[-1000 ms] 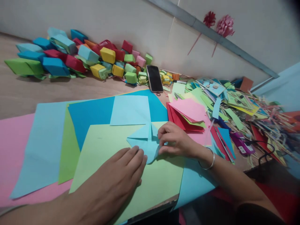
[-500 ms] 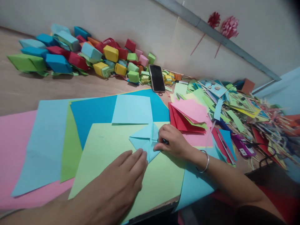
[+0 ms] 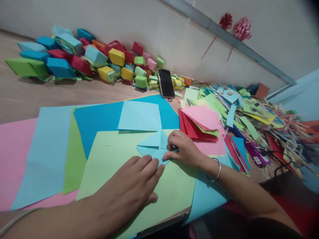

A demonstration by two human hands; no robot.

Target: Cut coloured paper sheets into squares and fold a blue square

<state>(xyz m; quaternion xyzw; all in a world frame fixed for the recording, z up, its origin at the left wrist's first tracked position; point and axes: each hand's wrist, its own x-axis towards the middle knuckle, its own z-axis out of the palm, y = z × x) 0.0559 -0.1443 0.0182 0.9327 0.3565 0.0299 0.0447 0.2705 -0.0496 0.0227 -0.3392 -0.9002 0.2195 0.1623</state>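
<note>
A light blue folded paper (image 3: pixel 151 143) with flaps meeting along a middle crease lies on a large pale green sheet (image 3: pixel 104 169). My left hand (image 3: pixel 133 184) rests palm down over its lower corner, fingers stretched out, fingertips on the paper and hiding part of it. Curled at the right edge of the fold is my right hand (image 3: pixel 185 149), its thumb and fingers gripping that edge. Just above the fold, a flat light blue square (image 3: pixel 140 115) lies on a darker blue sheet (image 3: pixel 99 119).
Several coloured paper blocks (image 3: pixel 61 67) are heaped along the wall. A phone (image 3: pixel 166 83) lies beside them. Pink and red folded papers (image 3: pixel 199 121) sit right of my right hand. Farther right are paper scraps, sticks and a purple box (image 3: pixel 256 153).
My left hand has slid slightly right along the lower corner of the folded paper, and its thumb now shows. The right hand keeps its hold on the right edge.
</note>
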